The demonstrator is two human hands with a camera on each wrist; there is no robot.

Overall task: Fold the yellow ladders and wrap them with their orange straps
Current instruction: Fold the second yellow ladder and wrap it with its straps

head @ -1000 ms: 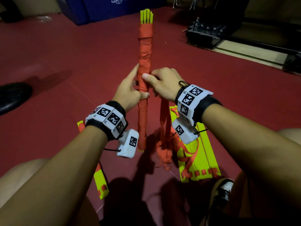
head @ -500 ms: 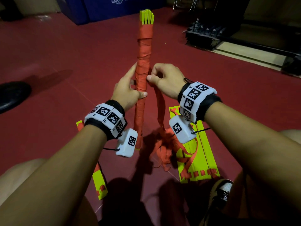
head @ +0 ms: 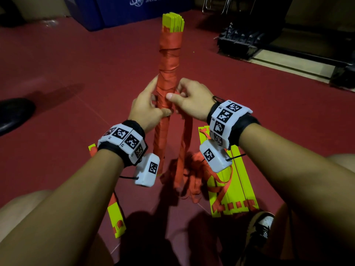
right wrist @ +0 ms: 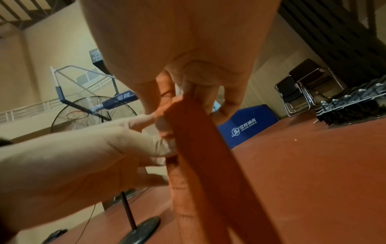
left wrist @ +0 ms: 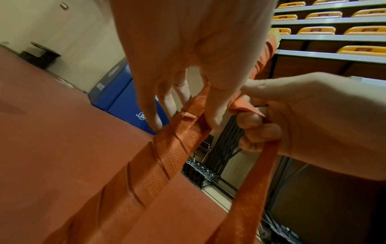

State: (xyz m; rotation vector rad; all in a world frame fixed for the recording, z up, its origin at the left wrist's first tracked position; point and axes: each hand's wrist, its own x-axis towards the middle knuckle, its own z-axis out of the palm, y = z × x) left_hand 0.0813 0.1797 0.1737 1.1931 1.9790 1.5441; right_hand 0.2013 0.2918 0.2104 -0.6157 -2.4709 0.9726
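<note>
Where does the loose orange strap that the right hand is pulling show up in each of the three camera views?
Head: the loose orange strap hangs from the right hand, just right of the wrapped ladder bundle.
Left wrist: lower right, running down from the right hand's curled fingers.
Right wrist: a wide band down the centre.
Shared landmark: the blue mat, seen in all three views.

A sports hall is shown: a basketball hoop (right wrist: 83,113), tiered yellow seats (left wrist: 317,30), red floor (head: 76,64) and blue pad (right wrist: 248,127) are seen.
</note>
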